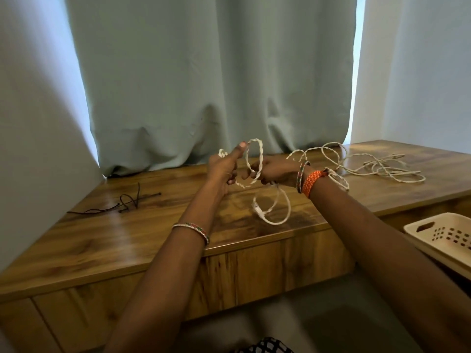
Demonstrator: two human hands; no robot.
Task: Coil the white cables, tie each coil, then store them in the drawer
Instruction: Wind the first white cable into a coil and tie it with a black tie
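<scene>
A twisted white cable [257,159] is looped between both hands above the wooden tabletop [127,233]. My left hand [224,166] grips one loop, thumb raised. My right hand [275,171] pinches the same cable just to the right. A loose end with a loop hangs down below the hands [277,207]. The rest of the white cable [377,166] trails loosely over the table at the right, passing behind my right wrist.
Several thin dark ties [127,201] lie at the table's left. A cream perforated plastic basket [443,238] sits low at the right edge. A grey-green curtain [216,85] hangs behind the table. Drawer fronts [254,271] run below the tabletop.
</scene>
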